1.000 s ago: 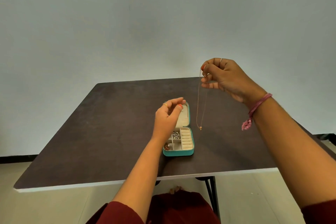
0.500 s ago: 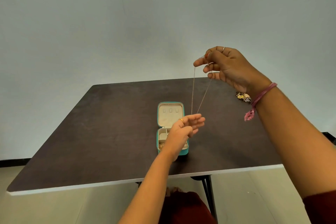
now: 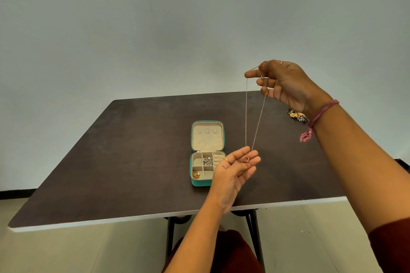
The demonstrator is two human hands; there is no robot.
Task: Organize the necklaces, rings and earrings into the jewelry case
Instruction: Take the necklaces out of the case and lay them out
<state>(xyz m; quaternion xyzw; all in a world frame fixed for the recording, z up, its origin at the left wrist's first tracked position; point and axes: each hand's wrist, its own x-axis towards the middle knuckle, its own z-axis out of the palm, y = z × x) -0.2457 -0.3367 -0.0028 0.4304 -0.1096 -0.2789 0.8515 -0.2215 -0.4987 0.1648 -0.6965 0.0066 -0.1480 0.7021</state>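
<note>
A thin gold-coloured chain necklace [image 3: 246, 117] hangs right of the frame's centre, doubled into a long, narrow loop. Its long axis runs nearly straight up and down: the clasp end is at the top, the small round pendant [image 3: 246, 159] at the bottom. The two strands are spread at the top and meet at the pendant, the right strand slanting a little.

The right hand [image 3: 286, 86], in the upper right of the frame, pinches the top of the chain between thumb and curled fingers, one strand off the forefinger and one lower down. Held high like this, the chain most likely hangs free so that it cannot knot.

The left hand [image 3: 235, 169], just below centre, lies palm up with relaxed, nearly straight fingers. It grips nothing; the pendant rests on its fingertips, probably to steady the swing and take the weight before the chain is lowered.

The small teal zip jewellery case with a cream lining [image 3: 194, 182] lies open on the dark brown surface [image 3: 111, 162], just left of the left hand. Its lid lies flat toward the far edge and shows three small hooks, a likely home for the necklace. In the tray, silver rings [image 3: 207, 160] fill one compartment and gold pieces [image 3: 196, 174] another.

A small heap of mixed jewellery [image 3: 296, 115] lies at the right of the surface, partly hidden behind the right wrist.
</note>
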